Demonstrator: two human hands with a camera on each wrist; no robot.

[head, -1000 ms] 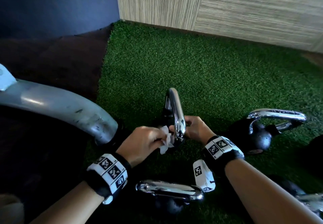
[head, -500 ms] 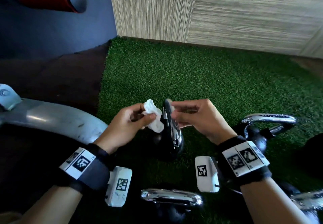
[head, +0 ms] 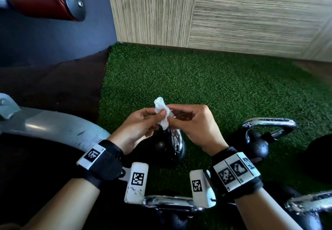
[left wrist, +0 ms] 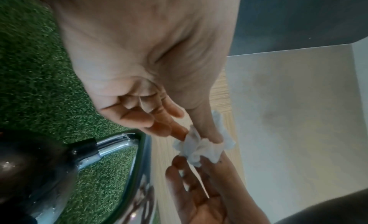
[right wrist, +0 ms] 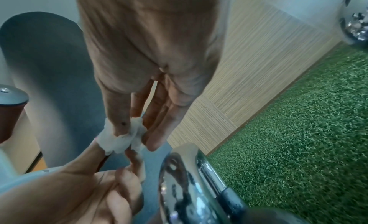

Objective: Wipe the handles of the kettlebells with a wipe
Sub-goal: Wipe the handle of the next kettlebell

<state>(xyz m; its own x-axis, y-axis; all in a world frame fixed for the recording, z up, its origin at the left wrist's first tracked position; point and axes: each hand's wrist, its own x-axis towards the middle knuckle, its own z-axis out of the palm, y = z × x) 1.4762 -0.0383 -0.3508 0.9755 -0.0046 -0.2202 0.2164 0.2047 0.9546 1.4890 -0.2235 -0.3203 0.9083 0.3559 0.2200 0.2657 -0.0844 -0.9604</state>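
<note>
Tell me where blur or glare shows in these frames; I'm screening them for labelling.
Head view: mostly sharp, wall edges bowed by the wide lens, bright glare on the right kettlebell handle. Left wrist view: the left hand is soft and near, and the wipe is slightly blurred. Right wrist view: the centre kettlebell handle is smeared, with warped reflections.

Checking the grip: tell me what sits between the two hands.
The crumpled wipe, pinched by the left hand and right hand, clearest in the head view.

Crumpled white wipe above upright chrome-handled black kettlebell
</note>
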